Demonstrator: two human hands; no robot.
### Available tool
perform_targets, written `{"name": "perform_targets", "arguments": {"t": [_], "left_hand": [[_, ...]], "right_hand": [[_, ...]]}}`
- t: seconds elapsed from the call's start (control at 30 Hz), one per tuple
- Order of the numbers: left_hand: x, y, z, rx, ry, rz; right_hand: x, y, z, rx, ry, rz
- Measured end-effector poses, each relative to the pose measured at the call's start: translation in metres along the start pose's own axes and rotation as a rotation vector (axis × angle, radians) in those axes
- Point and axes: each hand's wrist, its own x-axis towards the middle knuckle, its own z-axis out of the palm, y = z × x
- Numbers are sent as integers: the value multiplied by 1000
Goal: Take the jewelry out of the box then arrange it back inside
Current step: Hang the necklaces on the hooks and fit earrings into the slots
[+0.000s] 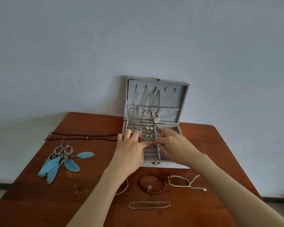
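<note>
A grey jewelry box stands open at the table's far edge, its lid upright against the wall. Three necklaces hang inside the lid. Several earrings lie in the tray's back compartments. Both of my hands are over the padded ring rolls in the tray. My right hand pinches a small ring at the rolls. My left hand rests its fingertips on the rolls right beside that ring.
On the brown wooden table lie blue feather earrings, a dark bead necklace, a red bead bracelet, a white cord bracelet, a silver chain bracelet and a thin chain partly under my left forearm.
</note>
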Motion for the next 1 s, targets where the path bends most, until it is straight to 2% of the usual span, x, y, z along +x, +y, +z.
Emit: {"name": "perform_targets", "arguments": {"t": [0.27,0.6,0.7,0.83,1.0], "left_hand": [[-1,0,-4,115,-84,19],[-48,-32,-53,-165,-28,-72],[-70,-44,-63,-196,-59,-135],[-87,-49,-65,-168,-177,-223],[-80,-38,-63,-175,-331,-427]], "right_hand": [[-22,-5,-1,169,38,90],[-41,-67,-6,351,114,47],[-49,-86,0,386,66,49],[-47,-106,14,307,-43,92],[-36,-119,27,82,-81,190]]}}
